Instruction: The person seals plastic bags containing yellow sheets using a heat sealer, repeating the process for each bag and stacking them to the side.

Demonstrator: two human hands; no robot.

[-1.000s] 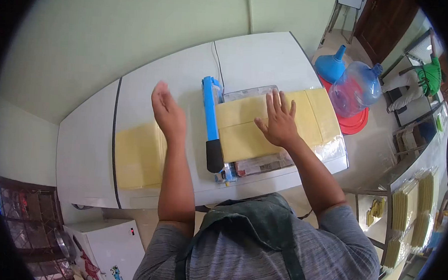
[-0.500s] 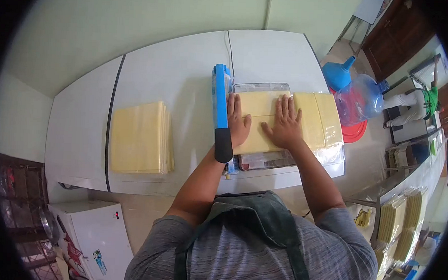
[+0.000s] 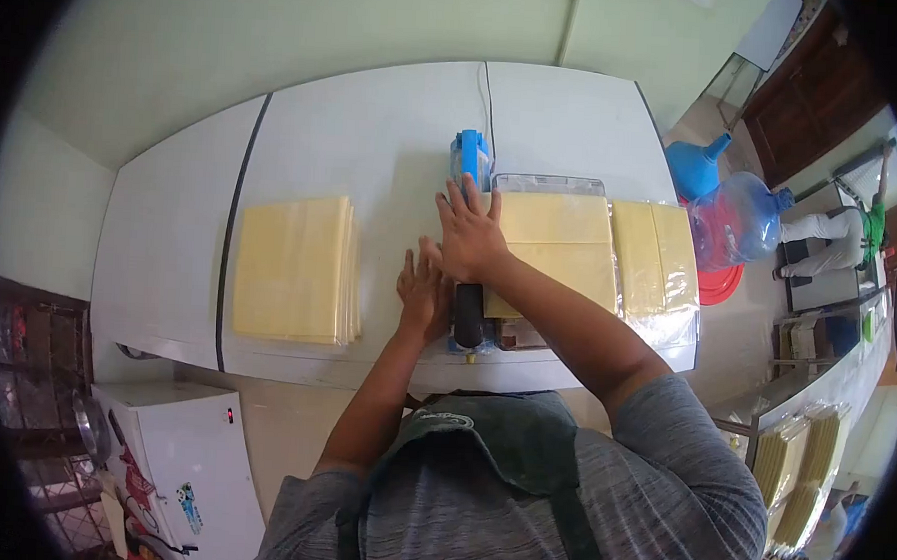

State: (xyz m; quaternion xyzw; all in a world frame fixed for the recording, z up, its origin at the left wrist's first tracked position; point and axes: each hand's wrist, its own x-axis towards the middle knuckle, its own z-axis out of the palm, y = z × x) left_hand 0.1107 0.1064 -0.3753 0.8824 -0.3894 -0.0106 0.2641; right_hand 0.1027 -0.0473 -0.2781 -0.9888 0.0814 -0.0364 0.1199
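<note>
A tabletop bag sealer (image 3: 469, 156) with a blue arm and a black handle (image 3: 469, 316) stands on the white table. My right hand (image 3: 472, 239) lies flat over the sealer's arm, fingers spread. Just left of the sealer, near its handle, is my left hand (image 3: 426, 297), open with its fingers apart; whether it touches the bag's end there is hidden. A clear plastic bag of folded yellow sheets (image 3: 555, 240) lies right of the sealer on a low tray (image 3: 553, 184), its left end reaching the sealer's arm.
On the left of the white table (image 3: 170, 238) lies a stack of bagged yellow sheets (image 3: 294, 268). Another yellow pack (image 3: 660, 259) lies at the right edge. Beyond are a large water bottle (image 3: 736, 223), a blue funnel (image 3: 694, 169) and a person in green (image 3: 851, 233).
The sealer's blue arm has come down. My right hand has moved left from the yellow pack onto the arm. My left hand has left the pack for the sealer's left side.
</note>
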